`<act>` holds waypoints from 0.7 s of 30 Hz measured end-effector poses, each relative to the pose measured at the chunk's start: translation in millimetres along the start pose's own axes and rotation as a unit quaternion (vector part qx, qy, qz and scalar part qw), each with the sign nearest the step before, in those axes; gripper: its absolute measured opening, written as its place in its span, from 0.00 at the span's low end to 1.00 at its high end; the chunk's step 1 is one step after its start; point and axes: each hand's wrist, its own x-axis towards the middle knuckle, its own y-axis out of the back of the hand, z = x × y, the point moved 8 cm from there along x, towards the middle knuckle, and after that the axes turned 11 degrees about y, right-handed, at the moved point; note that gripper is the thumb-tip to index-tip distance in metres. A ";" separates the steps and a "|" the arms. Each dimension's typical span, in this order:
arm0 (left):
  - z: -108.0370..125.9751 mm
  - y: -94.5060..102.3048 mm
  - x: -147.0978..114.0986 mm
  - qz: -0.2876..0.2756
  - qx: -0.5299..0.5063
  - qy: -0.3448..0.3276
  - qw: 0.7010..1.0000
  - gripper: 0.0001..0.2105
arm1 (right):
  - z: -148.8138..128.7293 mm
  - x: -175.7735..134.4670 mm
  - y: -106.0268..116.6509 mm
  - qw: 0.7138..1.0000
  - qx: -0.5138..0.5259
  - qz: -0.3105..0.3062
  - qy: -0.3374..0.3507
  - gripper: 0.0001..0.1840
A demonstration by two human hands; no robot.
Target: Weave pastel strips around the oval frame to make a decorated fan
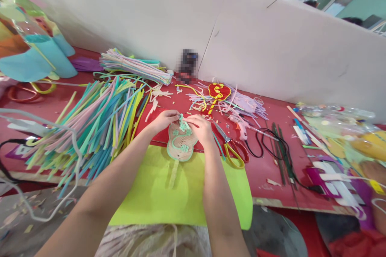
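Observation:
A fan-shaped craft piece [186, 153] made of beige pipe cleaners lies before me, with a mint-green edge, green curls and small green flowers on its face. Its pale handle [173, 174] points toward me. At its top, my left hand [166, 120] and my right hand [200, 129] meet with closed fingers around a mint-green pipe-cleaner flower [181, 122]. Both hands seem to pinch this flower; the fingertips are partly hidden. Beneath the handle spreads a lime-green sheet [157, 204]. Scissors [232, 148] with yellow and red handles rest to the right of my right hand.
A large heap of coloured pipe cleaners [90, 116] is at left, with a bundle [135, 66] behind. A red and yellow heart-shaped piece [219, 91] and a pink glue gun [240, 126] lie beyond the scissors. Cables cross both sides. A wall [256, 40] bounds the red table [259, 180].

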 end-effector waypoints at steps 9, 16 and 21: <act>-3.0 -1.6 -0.6 0.009 0.065 -0.011 0.998 0.09 | 4.2 -0.8 1.2 1.000 -0.003 -0.001 0.000 0.09; 14.2 -5.9 -11.6 0.066 0.165 -0.073 0.981 0.09 | 10.4 -3.6 5.6 0.998 0.020 0.024 -0.046 0.07; 24.6 -9.6 -17.9 0.122 0.202 -0.107 0.966 0.06 | 12.8 -3.3 8.3 0.994 0.020 0.082 -0.071 0.06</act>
